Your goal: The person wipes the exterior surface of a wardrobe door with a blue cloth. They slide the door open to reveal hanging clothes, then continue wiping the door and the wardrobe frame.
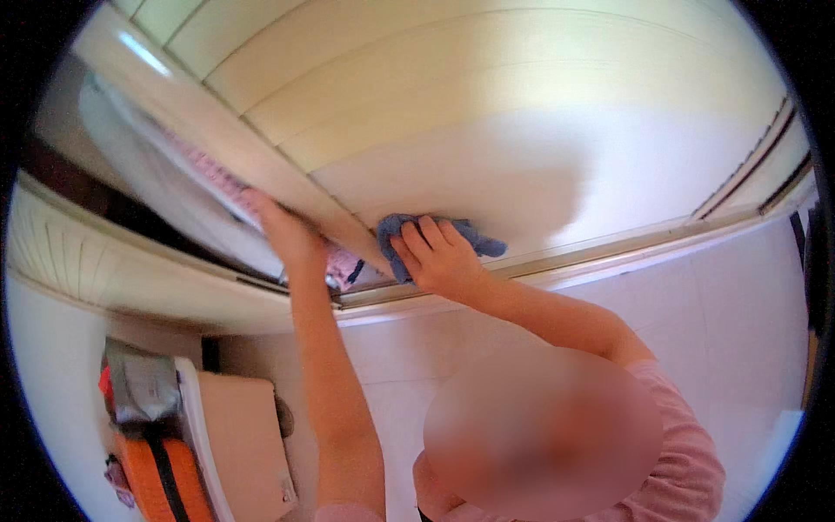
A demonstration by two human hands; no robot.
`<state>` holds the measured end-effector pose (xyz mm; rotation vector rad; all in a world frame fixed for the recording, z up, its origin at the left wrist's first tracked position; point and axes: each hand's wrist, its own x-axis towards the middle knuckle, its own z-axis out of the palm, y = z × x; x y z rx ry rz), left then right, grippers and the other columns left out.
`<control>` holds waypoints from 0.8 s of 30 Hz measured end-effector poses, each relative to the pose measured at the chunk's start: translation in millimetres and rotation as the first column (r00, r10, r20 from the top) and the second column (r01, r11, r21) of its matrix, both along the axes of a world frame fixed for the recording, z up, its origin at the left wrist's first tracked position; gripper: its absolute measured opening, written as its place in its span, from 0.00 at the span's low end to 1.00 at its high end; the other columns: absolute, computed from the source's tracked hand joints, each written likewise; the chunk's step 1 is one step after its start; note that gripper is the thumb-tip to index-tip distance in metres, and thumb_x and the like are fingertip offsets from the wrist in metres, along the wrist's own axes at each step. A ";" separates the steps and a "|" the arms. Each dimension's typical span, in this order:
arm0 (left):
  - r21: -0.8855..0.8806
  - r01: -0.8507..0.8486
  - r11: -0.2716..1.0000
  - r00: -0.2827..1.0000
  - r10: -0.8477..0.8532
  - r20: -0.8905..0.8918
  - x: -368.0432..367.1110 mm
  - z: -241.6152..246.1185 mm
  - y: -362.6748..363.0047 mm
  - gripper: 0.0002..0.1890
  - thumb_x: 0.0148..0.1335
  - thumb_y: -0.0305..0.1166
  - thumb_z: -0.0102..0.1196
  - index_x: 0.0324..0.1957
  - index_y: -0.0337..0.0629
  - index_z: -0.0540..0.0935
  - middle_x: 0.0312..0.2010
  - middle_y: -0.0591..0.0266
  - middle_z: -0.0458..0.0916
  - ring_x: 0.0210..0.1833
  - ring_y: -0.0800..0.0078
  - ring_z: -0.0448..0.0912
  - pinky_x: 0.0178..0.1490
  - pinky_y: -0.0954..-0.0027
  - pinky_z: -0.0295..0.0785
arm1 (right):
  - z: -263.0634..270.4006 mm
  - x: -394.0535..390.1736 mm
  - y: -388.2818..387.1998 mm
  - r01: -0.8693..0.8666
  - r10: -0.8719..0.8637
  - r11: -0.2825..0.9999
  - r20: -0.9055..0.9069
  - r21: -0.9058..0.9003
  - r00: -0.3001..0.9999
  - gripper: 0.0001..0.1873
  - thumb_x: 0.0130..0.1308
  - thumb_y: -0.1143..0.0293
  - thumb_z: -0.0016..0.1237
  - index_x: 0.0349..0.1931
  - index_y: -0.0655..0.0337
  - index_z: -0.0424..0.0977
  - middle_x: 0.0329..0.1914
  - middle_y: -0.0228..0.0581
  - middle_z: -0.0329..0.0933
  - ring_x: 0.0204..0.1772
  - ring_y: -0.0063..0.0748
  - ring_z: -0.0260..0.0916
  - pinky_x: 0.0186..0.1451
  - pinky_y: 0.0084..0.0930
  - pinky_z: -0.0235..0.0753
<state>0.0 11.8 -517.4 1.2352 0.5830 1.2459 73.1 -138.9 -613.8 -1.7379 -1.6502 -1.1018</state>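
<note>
My right hand [437, 258] presses a blue-grey cloth [486, 243] against the lower part of a pale, grooved door panel [417, 130], close to its left edge. The cloth is bunched under my fingers and sticks out on both sides. My left hand [290, 235] is around the panel's smooth edge strip [215, 130], its fingertips partly hidden on the opening side. Behind that edge, pink patterned fabric [342, 264] and a whitish hanging cover [163, 176] show in the dark opening. The cloth's underside is hidden.
A floor track [561, 267] runs beneath the panel. At left stands another ribbed pale panel [130, 261]. On the lower left are a cardboard-coloured box [244, 437], an orange bag [160, 476] with a black strap and a grey package [143, 378]. Light tiles [704, 339] cover the floor.
</note>
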 end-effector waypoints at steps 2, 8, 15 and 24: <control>-0.001 0.083 0.997 0.994 -0.083 -0.066 -3.9 1.1 -2.5 0.39 0.57 0.56 0.36 0.59 0.33 0.50 0.59 0.51 0.54 0.60 0.59 0.54 0.62 0.64 0.47 | -0.6 22.4 -28.6 0.036 -0.036 0.999 0.005 -0.005 0.999 0.16 0.44 0.69 0.43 0.36 0.64 0.71 0.36 0.45 0.66 0.40 0.40 0.63 0.36 0.28 0.66; -0.060 -0.008 0.998 1.000 0.006 -0.021 -8.5 13.4 -11.6 0.35 0.61 0.53 0.28 0.62 0.39 0.40 0.63 0.49 0.41 0.64 0.56 0.46 0.65 0.58 0.41 | -0.8 136.3 -168.1 0.232 -0.229 0.973 0.152 -0.007 0.962 0.16 0.45 0.72 0.48 0.37 0.63 0.71 0.39 0.44 0.65 0.45 0.42 0.61 0.40 0.29 0.65; -0.050 -0.166 0.985 0.986 0.166 -0.012 20.5 21.7 -39.5 0.45 0.51 0.67 0.29 0.61 0.40 0.49 0.62 0.52 0.46 0.63 0.54 0.48 0.63 0.55 0.46 | -20.5 277.6 -342.7 0.617 -0.615 0.781 -0.048 0.095 0.787 0.22 0.40 0.76 0.54 0.41 0.62 0.70 0.44 0.47 0.67 0.48 0.46 0.64 0.49 0.36 0.67; -0.034 -0.279 0.960 0.960 0.279 -0.009 30.9 19.5 -54.0 0.45 0.51 0.67 0.31 0.61 0.40 0.49 0.62 0.50 0.45 0.63 0.53 0.48 0.63 0.54 0.46 | -39.5 351.9 -394.4 0.842 -0.642 0.451 -0.548 0.297 0.537 0.24 0.43 0.82 0.45 0.46 0.60 0.68 0.49 0.46 0.66 0.53 0.46 0.62 0.56 0.31 0.61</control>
